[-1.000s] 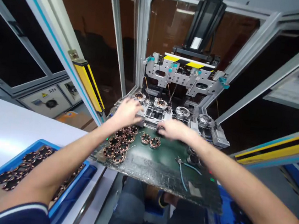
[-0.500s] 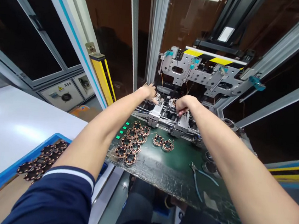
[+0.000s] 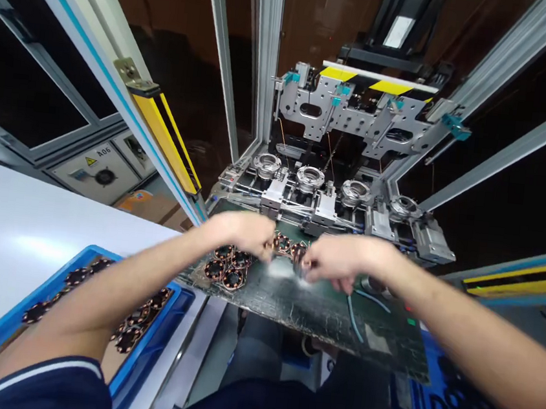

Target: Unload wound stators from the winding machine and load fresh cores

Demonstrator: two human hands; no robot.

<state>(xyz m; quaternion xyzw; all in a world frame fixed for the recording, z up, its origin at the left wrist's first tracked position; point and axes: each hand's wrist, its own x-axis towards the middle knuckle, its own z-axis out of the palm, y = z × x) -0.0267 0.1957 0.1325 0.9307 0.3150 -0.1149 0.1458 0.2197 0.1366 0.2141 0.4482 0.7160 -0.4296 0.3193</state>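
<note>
My left hand (image 3: 256, 235) is closed above the green bench, its fingertips on what looks like a copper-wound stator, mostly hidden and blurred. Facing it, my right hand (image 3: 333, 259) grips a wound stator (image 3: 300, 263), smeared by motion and tilted on edge. Just behind both hands lies another stator (image 3: 282, 243) with loose wire ends. Several more stators (image 3: 233, 280) are grouped on the bench at the left, partly beneath my left forearm. Beyond the hands, the machine's round metal fixtures (image 3: 310, 179) stand in a row with no stator seen in them.
Blue-handled pliers (image 3: 356, 317) lie on the bench (image 3: 291, 310) at right. A blue tray (image 3: 141, 340) of stators stands at left, and a blue bin (image 3: 457, 399) of dark parts at lower right. Thin wires hang from the machine head (image 3: 351, 108). Yellow-framed posts (image 3: 168, 135) flank the opening.
Both hands have come back from the fixtures to the bench and closer together. Stators that sat in the two left fixtures are gone from there. The view has shifted slightly.
</note>
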